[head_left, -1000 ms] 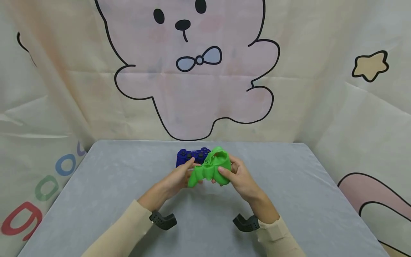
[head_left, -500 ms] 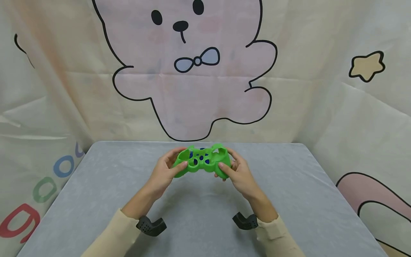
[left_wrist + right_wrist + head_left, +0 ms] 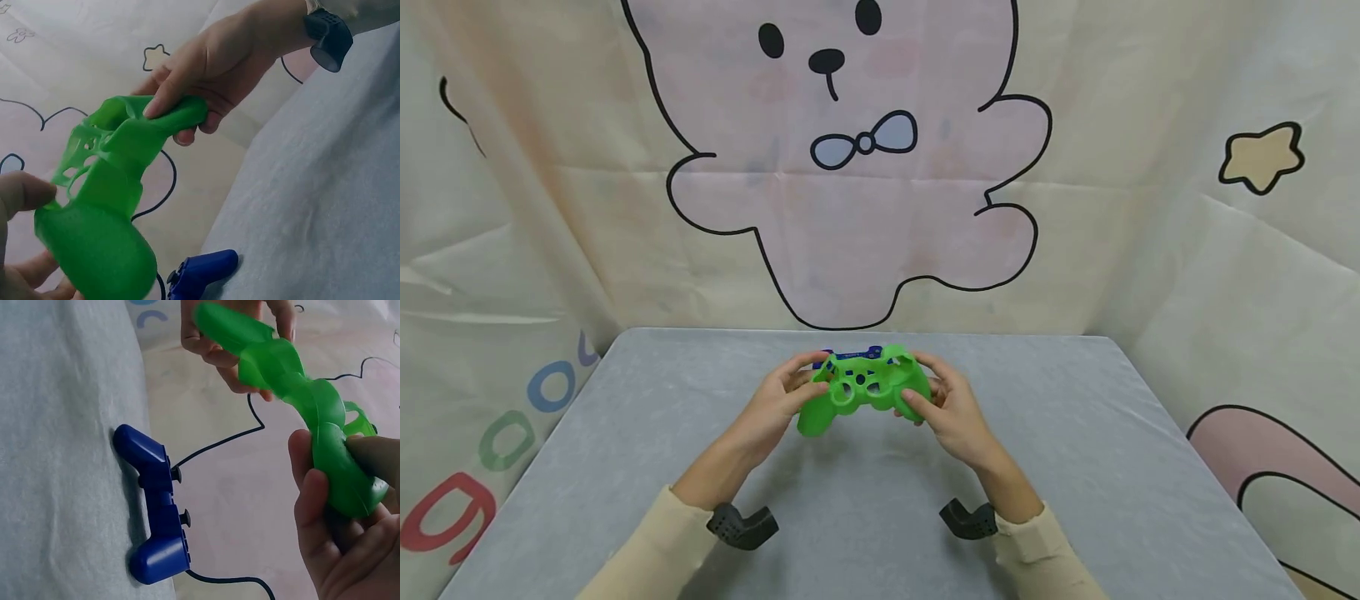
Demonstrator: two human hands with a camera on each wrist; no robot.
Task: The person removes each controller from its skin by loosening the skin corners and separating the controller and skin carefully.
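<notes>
A bright green silicone controller cover (image 3: 867, 386) is held up between both hands in the head view. My left hand (image 3: 773, 408) pinches its left grip, thumb on the front. My right hand (image 3: 952, 413) holds the other grip with the thumb on top and the fingers behind. Openings in the thin cover show through, and it bends in the right wrist view. Behind and below it, a dark blue game controller (image 3: 156, 506) lies on the table, thumbsticks up. In the head view the cover hides most of that controller; only its back edge and bits through the holes show.
A grey cloth covers the table (image 3: 865, 517). Close behind its far edge hangs a pale curtain (image 3: 1090, 258) printed with a bear, and more printed cloth closes in both sides. Each wrist wears a dark camera mount (image 3: 742, 527).
The left hand has moved left from under the cover and now grips its left end. The cover has turned face-on over the blue controller, then tilted and dropped slightly at its left side.
</notes>
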